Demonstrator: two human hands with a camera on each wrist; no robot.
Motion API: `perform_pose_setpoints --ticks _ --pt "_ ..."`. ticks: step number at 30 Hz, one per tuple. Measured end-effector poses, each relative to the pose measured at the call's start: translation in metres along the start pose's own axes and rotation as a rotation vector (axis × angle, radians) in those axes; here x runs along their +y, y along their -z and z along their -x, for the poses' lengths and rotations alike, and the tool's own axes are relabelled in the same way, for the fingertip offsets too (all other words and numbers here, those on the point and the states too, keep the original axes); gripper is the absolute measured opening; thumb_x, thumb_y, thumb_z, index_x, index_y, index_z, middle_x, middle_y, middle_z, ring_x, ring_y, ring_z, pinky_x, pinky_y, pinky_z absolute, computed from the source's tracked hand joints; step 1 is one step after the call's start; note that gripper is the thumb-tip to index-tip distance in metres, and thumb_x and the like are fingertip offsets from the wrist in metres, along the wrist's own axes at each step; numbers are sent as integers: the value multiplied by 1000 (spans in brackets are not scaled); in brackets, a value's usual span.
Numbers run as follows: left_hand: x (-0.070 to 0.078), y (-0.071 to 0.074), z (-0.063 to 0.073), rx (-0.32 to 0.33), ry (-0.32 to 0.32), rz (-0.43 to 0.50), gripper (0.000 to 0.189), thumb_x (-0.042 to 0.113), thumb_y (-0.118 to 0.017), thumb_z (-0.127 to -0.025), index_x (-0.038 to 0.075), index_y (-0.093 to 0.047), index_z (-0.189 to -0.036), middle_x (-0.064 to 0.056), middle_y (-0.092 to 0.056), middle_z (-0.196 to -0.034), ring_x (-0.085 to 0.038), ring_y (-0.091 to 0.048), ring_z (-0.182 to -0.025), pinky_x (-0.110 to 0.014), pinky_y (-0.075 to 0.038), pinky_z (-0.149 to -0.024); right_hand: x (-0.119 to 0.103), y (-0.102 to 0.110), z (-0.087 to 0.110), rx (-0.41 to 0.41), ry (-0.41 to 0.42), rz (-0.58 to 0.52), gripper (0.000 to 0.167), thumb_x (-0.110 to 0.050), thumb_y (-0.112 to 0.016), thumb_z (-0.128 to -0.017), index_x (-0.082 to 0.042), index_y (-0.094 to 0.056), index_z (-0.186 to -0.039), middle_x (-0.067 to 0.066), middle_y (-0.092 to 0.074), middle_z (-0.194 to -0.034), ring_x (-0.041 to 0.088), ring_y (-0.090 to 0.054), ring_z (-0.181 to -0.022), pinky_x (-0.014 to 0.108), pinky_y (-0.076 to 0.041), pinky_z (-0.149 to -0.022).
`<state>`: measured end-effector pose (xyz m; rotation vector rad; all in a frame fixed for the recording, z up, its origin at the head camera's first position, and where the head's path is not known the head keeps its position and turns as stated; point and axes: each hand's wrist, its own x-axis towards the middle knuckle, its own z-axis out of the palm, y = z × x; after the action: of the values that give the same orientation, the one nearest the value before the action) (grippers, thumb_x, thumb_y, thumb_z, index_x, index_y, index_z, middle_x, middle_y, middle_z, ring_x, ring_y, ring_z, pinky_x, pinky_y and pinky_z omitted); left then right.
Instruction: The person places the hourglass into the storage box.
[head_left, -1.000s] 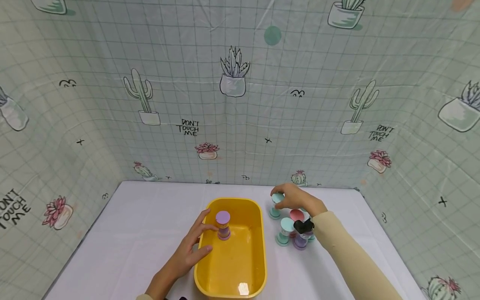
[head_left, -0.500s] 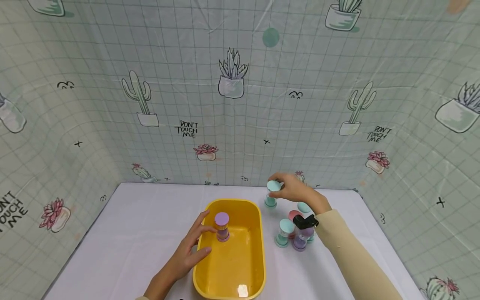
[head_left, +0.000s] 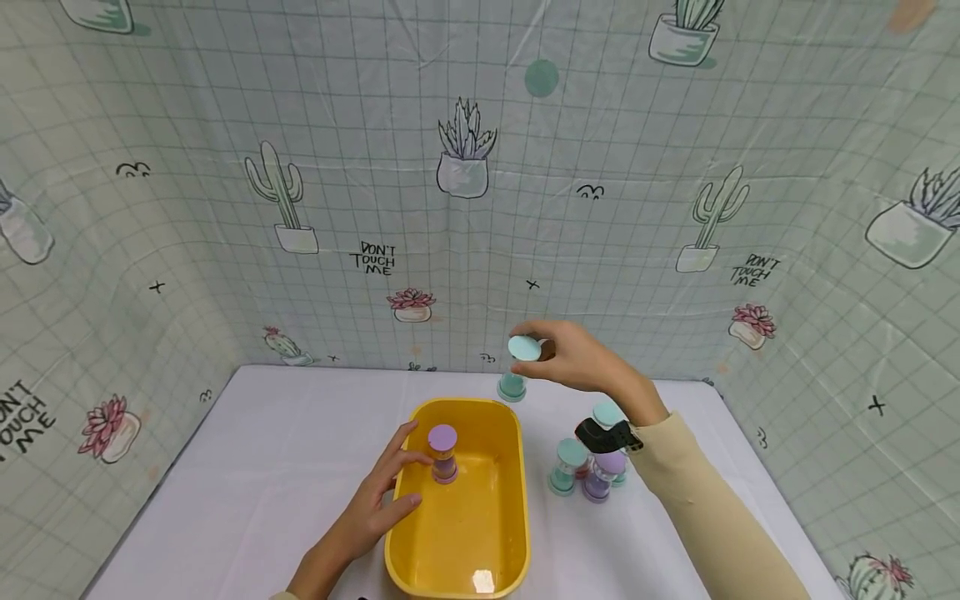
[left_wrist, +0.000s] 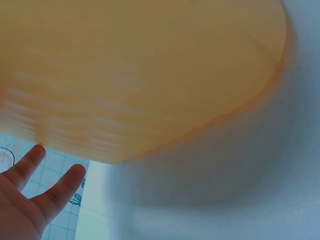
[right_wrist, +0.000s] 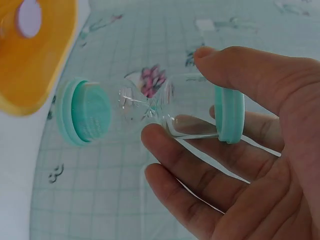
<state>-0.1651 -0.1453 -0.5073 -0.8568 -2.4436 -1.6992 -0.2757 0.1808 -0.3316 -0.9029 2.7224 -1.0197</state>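
Note:
In the head view my right hand [head_left: 573,354] holds a mint-capped sand timer [head_left: 513,387] upright beyond the bin's far right corner. Seen from the right wrist, thumb and fingers grip the timer [right_wrist: 90,112] round its upper cap and clear glass. My left hand [head_left: 371,504] rests at the left rim of the yellow bin [head_left: 517,533], its fingers spread. One purple-capped sand timer [head_left: 442,438] stands inside the bin near the left fingertips. In the left wrist view the bin's outer wall [left_wrist: 150,75] fills the top, with two straight fingers [left_wrist: 60,192] beside it.
Right of the bin, several sand timers stand close together: a mint one [head_left: 570,454], a purple one [head_left: 597,487] and others partly hidden by the right wrist's black strap [head_left: 603,435]. White cloth covers the table [head_left: 300,433]. A cactus-patterned curtain [head_left: 465,250] encloses the back and sides.
My right hand has lifted the mint sand timer and carried it left and away from the group, towards the bin's far side. The left hand has stayed at the rim.

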Motion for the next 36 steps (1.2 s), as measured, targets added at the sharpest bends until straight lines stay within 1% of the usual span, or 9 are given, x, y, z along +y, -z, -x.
perform_pose_setpoints --ticks 4,9,13,17,23,25,29,34,36 --pt "-1 0 0 1 -9 2 33 15 -56 -99 10 -58 -132 -16 -16 -172 -56 -29 -147 -51 -52 -91 -21 0 -1 -19 30 5 48 -31 -78 -92 -12 -63 -134 8 -69 -122 15 -74 -90 35 -60 -80" --pt "-1 -1 0 0 -6 4 33 15 -56 -99 10 -58 -132 -15 -16 -172 -56 -28 -147 -49 -52 -91 -36 -5 -1 -69 80 -11 43 -28 -79 -91 -12 -66 -128 6 -71 -119 15 -74 -91 31 -60 -82" --pt "-1 0 0 1 3 1 33 17 -56 -99 17 -59 -132 -14 -16 -172 -54 -30 -147 -48 -52 -91 -43 -11 -1 -126 102 -19 40 -28 -79 -91 -13 -67 -126 4 -71 -118 14 -74 -91 28 -59 -83" --pt "-1 0 0 1 3 3 33 16 -56 -99 21 -59 -132 -15 -17 -172 -54 -30 -147 -47 -52 -91 -48 -17 -2 -202 117 -5 37 -26 -78 -92 -13 -66 -124 2 -71 -115 11 -71 -88 26 -58 -82" --pt "-2 0 0 2 15 4 33 17 -56 -99 19 -59 -132 -15 -16 -172 -54 -30 -147 -49 -52 -91 -48 -26 -6 -308 101 50 37 -20 -79 -90 -12 -66 -124 1 -71 -115 11 -66 -82 25 -56 -79" --pt "-3 -1 0 1 11 9 33 17 -56 -100 19 -58 -133 -15 -16 -172 -55 -29 -147 -53 -52 -92 -47 -29 -8 -334 95 45 37 -18 -79 -90 -11 -66 -124 2 -70 -117 11 -66 -84 25 -56 -80" --pt "-3 -1 -1 0 12 22 33 17 -56 -100 16 -58 -133 -16 -15 -172 -56 -27 -148 -62 -50 -91 -40 -36 -12 -363 120 33 38 -14 -81 -89 -7 -68 -123 4 -71 -119 11 -65 -92 23 -57 -83" --pt "-2 0 0 -1 14 12 33 17 -56 -100 15 -58 -133 -15 -16 -172 -54 -29 -147 -56 -51 -92 -32 -47 -18 -395 117 62 37 -13 -82 -87 -6 -70 -121 3 -72 -117 13 -62 -94 24 -55 -84" --pt "-3 0 0 -3 13 7 34 17 -56 -100 12 -58 -133 -14 -16 -172 -53 -29 -147 -53 -52 -93 -31 -51 -19 -410 107 88 36 -13 -81 -87 -7 -70 -121 3 -73 -117 13 -62 -95 25 -54 -84"
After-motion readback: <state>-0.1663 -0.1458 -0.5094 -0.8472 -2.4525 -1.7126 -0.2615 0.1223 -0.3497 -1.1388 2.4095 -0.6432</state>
